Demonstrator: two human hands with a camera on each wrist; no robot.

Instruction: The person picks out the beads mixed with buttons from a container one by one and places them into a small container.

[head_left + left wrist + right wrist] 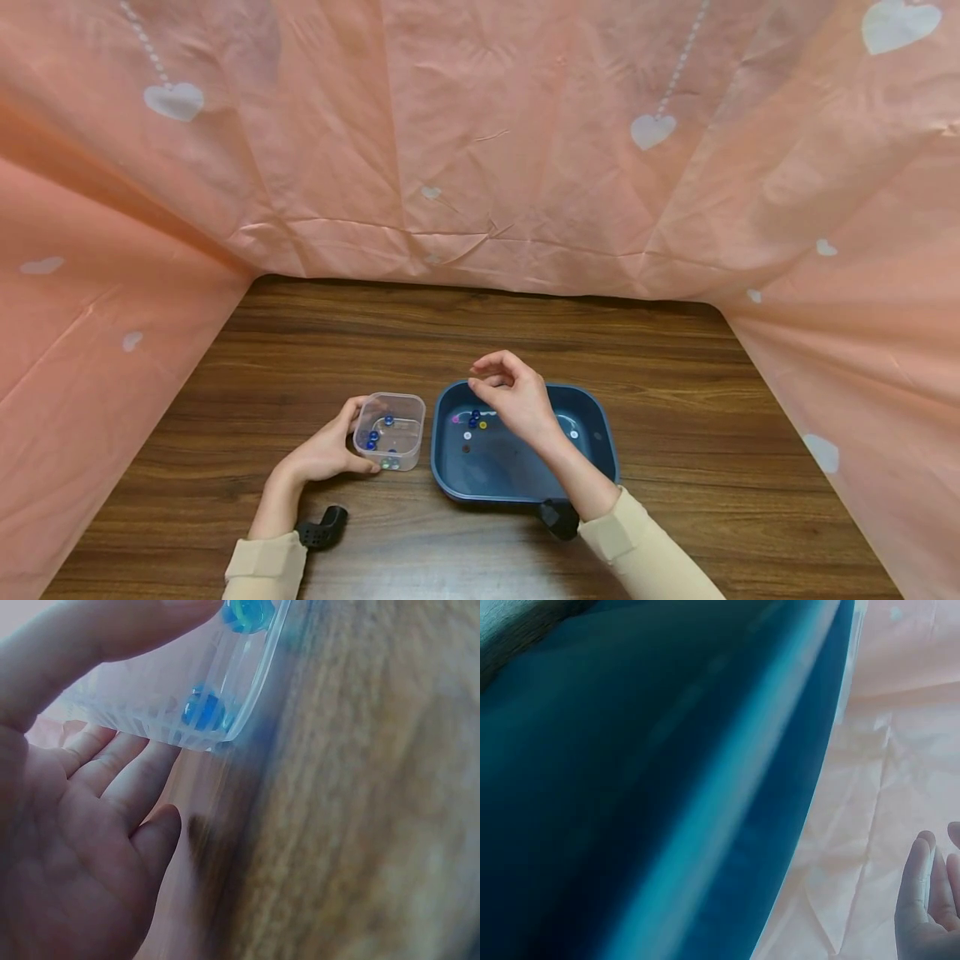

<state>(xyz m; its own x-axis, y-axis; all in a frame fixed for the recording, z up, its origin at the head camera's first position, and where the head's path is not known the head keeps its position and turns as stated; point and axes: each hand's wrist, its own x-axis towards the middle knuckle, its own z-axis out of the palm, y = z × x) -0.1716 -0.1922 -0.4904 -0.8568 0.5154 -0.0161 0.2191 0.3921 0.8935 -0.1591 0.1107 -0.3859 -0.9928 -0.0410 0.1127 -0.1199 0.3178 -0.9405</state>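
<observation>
On the left, my left hand (318, 454) holds a small clear plastic box (412, 454) between thumb and fingers. Several blue marbles (373, 436) lie inside it, and greenish ones (390, 463) show by its near wall. A dark blue tray (510, 483) stands beside the box. My right hand (525, 404) is above the tray, fingers relaxed and loosely bent, with nothing visible between them. Blue marbles (474, 421) lie in the tray with small round pieces like buttons: pink (455, 419), yellow (483, 425), white (468, 436) and dark (467, 448). The right forearm hides part of the tray.
Both tray and box stand on a brown wood-grain table (345, 333). A pink curtain with white hearts (480, 150) hangs behind and on both sides. Black wrist mounts (322, 528) sit at each wrist, the right one (558, 518) by the tray's near rim.
</observation>
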